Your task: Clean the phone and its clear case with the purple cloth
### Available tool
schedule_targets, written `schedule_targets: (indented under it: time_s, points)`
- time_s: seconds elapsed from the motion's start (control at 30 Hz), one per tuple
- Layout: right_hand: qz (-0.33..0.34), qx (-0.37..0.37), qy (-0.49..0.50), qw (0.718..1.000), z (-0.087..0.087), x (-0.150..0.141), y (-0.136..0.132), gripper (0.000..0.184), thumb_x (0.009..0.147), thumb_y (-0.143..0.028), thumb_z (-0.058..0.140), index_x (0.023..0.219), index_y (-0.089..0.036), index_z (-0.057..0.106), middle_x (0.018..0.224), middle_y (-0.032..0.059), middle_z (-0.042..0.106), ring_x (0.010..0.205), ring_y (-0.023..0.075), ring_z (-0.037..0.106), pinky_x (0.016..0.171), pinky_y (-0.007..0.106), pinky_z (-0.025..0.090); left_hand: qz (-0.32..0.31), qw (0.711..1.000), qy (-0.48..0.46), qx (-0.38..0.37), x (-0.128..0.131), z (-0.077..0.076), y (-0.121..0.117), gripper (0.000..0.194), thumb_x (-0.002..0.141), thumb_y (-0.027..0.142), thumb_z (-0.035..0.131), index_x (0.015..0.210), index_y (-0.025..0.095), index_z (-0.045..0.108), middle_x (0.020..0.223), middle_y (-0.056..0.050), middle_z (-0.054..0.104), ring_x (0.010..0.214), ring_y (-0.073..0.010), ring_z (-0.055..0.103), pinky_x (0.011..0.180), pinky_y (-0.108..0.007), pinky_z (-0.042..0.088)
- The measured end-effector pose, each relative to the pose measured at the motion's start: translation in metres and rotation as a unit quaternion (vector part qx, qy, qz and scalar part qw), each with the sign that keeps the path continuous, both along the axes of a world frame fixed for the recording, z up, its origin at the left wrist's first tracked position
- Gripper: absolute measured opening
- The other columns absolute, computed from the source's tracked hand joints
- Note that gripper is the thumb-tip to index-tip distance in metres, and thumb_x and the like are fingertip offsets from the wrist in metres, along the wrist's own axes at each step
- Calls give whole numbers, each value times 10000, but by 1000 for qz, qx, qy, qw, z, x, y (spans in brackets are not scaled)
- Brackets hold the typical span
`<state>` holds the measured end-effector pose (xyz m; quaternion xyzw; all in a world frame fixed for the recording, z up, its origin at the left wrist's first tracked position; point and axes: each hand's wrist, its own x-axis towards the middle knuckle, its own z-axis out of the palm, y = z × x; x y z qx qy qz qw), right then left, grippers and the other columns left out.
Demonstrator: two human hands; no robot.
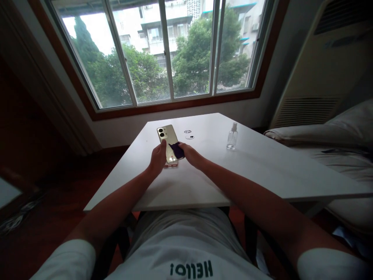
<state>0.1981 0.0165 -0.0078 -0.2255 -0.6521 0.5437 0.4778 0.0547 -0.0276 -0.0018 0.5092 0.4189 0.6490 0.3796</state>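
My left hand (pixel 157 157) grips the lower edge of a slim, glossy pale-gold phone (pixel 167 143) lying back-up on the smooth white worktop (pixel 262 167). My right hand (pixel 189 153) pinches a soft, crumpled dark cloth (pixel 176 150) against the phone's lower half. At two o'clock from the phone stands a small clear plastic spray bottle (pixel 232 136); two small round discs (pixel 189 134) lie at one o'clock.

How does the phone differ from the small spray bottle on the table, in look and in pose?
The phone is flat, opaque and pale gold; the spray bottle is clear with a white top. The phone lies back-up; the bottle stands upright. The left hand steadies the phone and the right hand presses a dark cloth on it; the bottle stands untouched. Both are on the white table.
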Motion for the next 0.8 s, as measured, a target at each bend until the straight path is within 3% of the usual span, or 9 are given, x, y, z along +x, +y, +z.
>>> schedule_targets:
  time_s: [0.1,0.17,0.4,0.57,0.8]
  points:
    - [20,17,-4,1000,2,4,-1,395,942,-443,496,1113,-166,720,967,52,740,875,208,669,813,326,530,-11,1000,-19,5,-1,3,0,579,869,665,603,965,99,682,848,-113,718,775,-226,702,670,-327,546]
    - [-4,40,-45,998,3,10,-2,393,912,-481,583,1095,-169,737,975,54,741,883,208,674,816,319,524,-9,1000,-25,5,-1,3,1,583,864,664,612,970,96,684,855,-118,723,796,-234,706,683,-333,555]
    - [-222,42,-151,962,4,20,-3,579,740,-579,769,1088,-125,677,867,81,714,690,163,618,588,261,469,-6,1000,-23,11,-1,-2,4,601,857,682,603,967,97,688,811,-113,720,767,-238,704,653,-327,549]
    - [-139,18,-95,985,4,15,-6,439,796,-556,729,903,-133,683,867,89,737,712,166,657,615,254,509,23,997,70,10,-7,-9,6,619,876,725,523,825,123,657,720,-78,680,614,-181,633,540,-281,489]
    - [-131,-16,-18,991,0,15,-2,471,780,-582,736,899,-127,715,871,89,742,737,177,658,637,273,525,33,982,188,-11,-11,-5,2,630,870,738,515,810,129,666,703,-80,678,605,-186,619,503,-275,468]
